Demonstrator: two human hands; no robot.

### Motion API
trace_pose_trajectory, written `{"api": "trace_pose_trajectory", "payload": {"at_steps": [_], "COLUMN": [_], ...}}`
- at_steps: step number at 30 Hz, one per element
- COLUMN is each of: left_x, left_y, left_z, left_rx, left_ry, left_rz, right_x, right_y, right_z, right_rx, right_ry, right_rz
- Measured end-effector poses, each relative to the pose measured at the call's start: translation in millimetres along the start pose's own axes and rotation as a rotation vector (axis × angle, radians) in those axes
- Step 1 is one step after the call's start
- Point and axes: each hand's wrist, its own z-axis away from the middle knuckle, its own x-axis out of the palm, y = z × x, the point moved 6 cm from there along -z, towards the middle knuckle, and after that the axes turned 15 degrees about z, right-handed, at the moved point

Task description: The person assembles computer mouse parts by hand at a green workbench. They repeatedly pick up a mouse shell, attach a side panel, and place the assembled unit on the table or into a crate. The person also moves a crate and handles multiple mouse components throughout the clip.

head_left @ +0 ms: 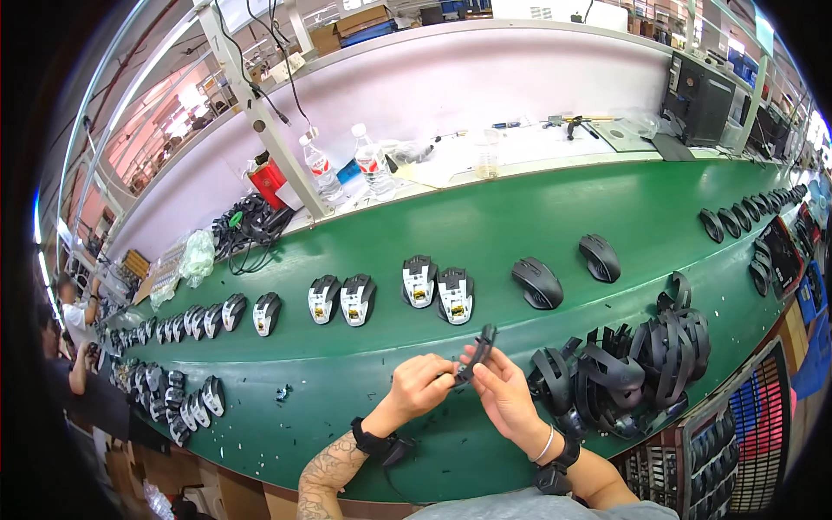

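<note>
A curved black plastic mouse shell piece [484,345] is held up over the near part of the green bench. My right hand [506,397] grips it between thumb and fingers. My left hand [421,384] is closed at its lower end, with the fingertips pinched there; whether they hold a separate small bit is hidden. Beyond my hands lie two half-assembled mice [455,296] with white tops and black sides. A complete-looking black mouse [537,283] rests further right. Close to my right hand is a heap of black curved shell pieces [611,377].
Rows of half-assembled mice [208,321] run away to the left, with more in a pile [178,403]. Small black scraps dot the bench [329,407]. Two water bottles [374,163] stand on the back shelf. A crate [711,468] sits at the lower right. A person [74,355] is at far left.
</note>
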Motion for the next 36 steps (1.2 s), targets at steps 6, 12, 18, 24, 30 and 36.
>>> {"api": "trace_pose_trajectory", "payload": {"at_steps": [6,12,18,24,30,36], "left_x": [6,20,42,45,58,64], "left_y": [-4,-23,-42,-93,-195,-185], "left_z": [-7,-15,-4,-32,-14,0], "left_rx": [-0.322,-0.723,-1.029,-0.788,-0.870,-1.098], "left_ry": [-0.056,0.060,0.059,-0.150,-0.311,-0.568], "left_rz": [0.390,0.588,0.871,0.898,-0.268,-0.315], "right_x": [-14,-1,-5,-10,-4,-5], "right_y": [-25,-59,-64,-77,-77,-81], "right_z": [-3,7,9,11,13,14], "right_rx": [-0.263,-0.656,-0.764,-0.806,-0.862,-0.890], "right_ry": [0.133,0.361,0.298,0.468,0.426,0.469], "right_rz": [0.278,1.080,1.140,1.120,1.287,1.326]}}
